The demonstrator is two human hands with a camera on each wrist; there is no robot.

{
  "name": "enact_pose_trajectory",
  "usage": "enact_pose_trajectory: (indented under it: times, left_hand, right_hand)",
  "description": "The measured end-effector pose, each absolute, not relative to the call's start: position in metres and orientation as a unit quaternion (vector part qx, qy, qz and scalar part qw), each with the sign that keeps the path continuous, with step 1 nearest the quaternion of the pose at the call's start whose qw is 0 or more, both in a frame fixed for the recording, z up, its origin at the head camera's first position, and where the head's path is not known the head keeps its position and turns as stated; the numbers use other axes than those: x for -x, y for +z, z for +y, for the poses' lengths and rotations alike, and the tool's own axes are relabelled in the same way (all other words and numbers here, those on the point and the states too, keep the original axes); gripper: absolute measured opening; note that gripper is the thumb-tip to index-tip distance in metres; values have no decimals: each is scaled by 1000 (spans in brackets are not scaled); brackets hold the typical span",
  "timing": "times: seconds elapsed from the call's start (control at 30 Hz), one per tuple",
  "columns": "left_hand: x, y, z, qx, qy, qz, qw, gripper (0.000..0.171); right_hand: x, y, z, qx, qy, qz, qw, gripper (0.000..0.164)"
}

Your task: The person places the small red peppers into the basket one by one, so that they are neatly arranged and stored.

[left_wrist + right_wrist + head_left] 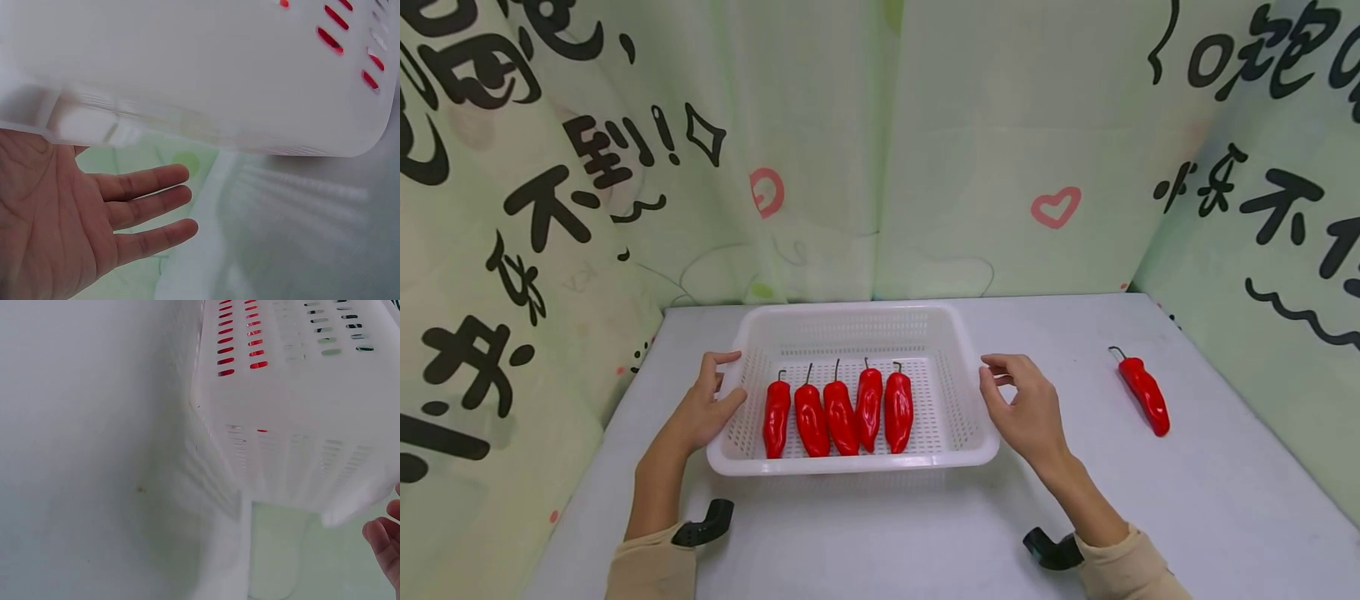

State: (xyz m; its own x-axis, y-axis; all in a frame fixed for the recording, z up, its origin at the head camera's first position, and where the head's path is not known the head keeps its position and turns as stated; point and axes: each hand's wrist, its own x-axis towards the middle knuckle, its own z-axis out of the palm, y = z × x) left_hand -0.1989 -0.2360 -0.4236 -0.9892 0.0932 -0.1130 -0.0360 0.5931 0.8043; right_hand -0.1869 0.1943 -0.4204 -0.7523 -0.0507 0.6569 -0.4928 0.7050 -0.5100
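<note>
A white plastic basket (857, 463) with slotted walls sits before me, with several red chili peppers (839, 417) side by side in it, stems pointing away. At its left rim, my left hand (706, 410) holds the edge, thumb and index finger over the rim. Below that rim, in the left wrist view, the other three fingers (153, 209) of this hand extend straight beside the wall. My right hand (1024, 407) pinches at the right rim with thumb and index finger. Only some of its fingertips (378, 537) show at the right wrist view's edge.
Another red chili pepper (1142, 393) lies on the white table (880, 542), right of my right hand. Curtains (955, 167) with black lettering and pink hearts hang along the back and both sides. Dark wrist camera mounts (706, 523) stick out from both sleeves.
</note>
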Motion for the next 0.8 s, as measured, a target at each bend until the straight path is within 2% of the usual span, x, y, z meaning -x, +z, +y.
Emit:
enact_pose_trajectory:
  times: [0.8]
  left_hand:
    - [198,-424,-237,-19,455,888,70,66]
  right_hand:
    - [177,-445,232,-113,307,-892,313,20]
